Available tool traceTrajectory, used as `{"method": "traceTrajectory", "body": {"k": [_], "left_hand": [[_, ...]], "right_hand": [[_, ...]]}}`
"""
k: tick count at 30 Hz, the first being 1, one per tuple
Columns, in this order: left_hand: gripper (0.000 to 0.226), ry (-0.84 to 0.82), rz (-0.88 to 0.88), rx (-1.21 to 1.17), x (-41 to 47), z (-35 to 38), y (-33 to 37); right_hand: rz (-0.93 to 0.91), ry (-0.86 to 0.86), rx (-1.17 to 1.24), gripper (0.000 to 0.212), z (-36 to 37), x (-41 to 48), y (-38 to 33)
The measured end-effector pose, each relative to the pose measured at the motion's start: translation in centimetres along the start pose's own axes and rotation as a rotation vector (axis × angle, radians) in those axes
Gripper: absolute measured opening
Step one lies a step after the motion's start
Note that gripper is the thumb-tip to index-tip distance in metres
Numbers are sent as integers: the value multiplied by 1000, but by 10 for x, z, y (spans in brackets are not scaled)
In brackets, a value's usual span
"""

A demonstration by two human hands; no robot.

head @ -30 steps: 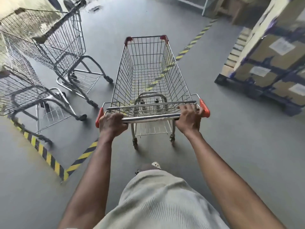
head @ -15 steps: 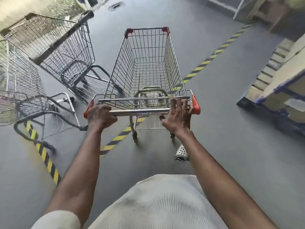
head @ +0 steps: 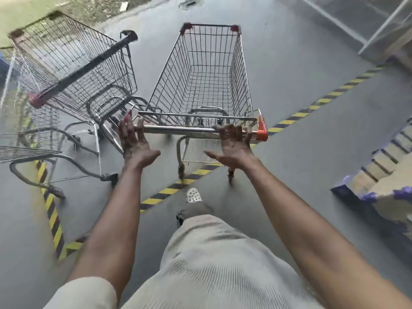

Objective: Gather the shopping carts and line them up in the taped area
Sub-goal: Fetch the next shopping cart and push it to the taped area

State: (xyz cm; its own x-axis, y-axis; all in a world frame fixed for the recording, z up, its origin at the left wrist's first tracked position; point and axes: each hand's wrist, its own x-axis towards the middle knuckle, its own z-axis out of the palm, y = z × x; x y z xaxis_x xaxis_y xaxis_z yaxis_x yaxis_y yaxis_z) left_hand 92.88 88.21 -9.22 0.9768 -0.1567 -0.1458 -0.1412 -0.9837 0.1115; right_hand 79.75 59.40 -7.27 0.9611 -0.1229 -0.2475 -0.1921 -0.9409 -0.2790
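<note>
A wire shopping cart with orange handle caps stands straight ahead, its rear wheels on the yellow-and-black floor tape. My left hand is spread, its fingertips at the left end of the cart's metal handle bar. My right hand is spread too, fingers straight against the bar near its right end. Neither hand curls round the bar. A second cart stands to the left inside the tape, turned at an angle, and part of a third cart shows at the far left.
A stack of wrapped boxes on a pallet stands at the right. Another strip of tape runs diagonally toward the upper right. A metal frame is at the top right. My shoe is just behind the cart.
Both hands have let go of the handle bar and spread their fingers. The cart has rolled forward over the tape, closer to the angled cart on the left.
</note>
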Motion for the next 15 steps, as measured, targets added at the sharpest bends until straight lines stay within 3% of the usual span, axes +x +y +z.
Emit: {"method": "traceTrajectory", "body": {"k": [2, 10, 15], "left_hand": [[128, -32, -26, -34, 38, 1, 11], [117, 143, -5, 59, 175, -20, 46], [108, 70, 7, 97, 241, -39, 71]], "right_hand": [[-9, 10, -11, 86, -8, 37, 10], [2, 111, -33, 90, -44, 180, 29], [36, 140, -60, 93, -64, 251, 43]]}}
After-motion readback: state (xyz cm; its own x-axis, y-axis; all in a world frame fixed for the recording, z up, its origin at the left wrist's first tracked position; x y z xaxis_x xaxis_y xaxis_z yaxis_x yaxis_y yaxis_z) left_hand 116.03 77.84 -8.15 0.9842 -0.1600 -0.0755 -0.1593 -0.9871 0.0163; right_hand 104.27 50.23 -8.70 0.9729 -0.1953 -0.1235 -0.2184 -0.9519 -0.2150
